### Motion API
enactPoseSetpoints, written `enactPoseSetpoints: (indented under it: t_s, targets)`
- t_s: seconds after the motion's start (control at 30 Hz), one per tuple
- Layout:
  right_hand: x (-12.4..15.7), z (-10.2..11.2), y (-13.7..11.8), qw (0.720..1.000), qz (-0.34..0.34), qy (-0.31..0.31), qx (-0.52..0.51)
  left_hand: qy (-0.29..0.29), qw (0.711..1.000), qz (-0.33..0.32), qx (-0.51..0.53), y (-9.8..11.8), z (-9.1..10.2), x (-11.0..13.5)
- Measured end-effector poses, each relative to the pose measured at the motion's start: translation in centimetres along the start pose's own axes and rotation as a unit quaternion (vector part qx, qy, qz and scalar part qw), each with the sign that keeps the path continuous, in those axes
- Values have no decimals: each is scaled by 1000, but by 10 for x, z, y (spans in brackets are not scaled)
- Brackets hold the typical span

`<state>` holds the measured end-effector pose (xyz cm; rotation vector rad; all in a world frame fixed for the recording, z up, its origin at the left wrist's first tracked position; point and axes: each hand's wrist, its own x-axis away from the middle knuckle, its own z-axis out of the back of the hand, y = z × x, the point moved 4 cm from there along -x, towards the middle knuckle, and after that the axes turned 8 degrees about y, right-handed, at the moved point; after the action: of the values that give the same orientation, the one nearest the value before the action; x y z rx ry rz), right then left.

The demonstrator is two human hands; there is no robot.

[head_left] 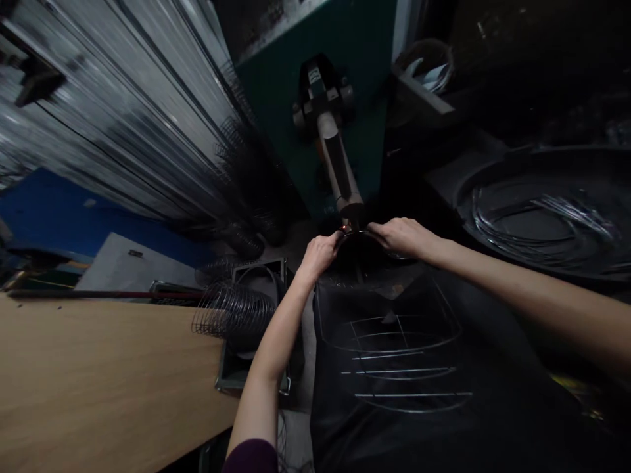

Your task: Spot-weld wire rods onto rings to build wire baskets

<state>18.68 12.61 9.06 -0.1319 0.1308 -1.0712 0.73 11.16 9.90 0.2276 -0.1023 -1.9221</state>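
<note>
A curved metal wire [363, 231] spans the short gap between my two hands, just under the tip of a spot welder's arm [340, 164]. My left hand [321, 253] pinches the wire's left side, and a tiny orange glow shows beside its fingertips. On the other side, my right hand [401, 235] has its thumb and fingers closed on the same wire. Below them, a thin wire frame [414, 395] with straight bars and curved pieces lies over dark cloth [384, 433]. Shadow hides the wire's lower part.
Left of my left arm, coiled wire rings [236, 309] rest by a wooden board [98, 381]. A large round tray [463, 190] with loose wire hoops stands at right. The welder's green body [276, 98] rises ahead. A basket [446, 56] sits behind.
</note>
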Motion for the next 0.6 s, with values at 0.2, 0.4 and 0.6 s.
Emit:
enactPoseSetpoints:
  t_s: [0.2,0.4,0.6]
  targets:
    - [-1,1,3,1000,2,-11,8,-4,1000,15,-2,4,2,0]
    - [-2,0,4,1000,7,-19,16,5,999,20,30,4,-2,2]
    - [14,-3,22,996,-38,-52,-60,14,995,33,97,-6,1,13]
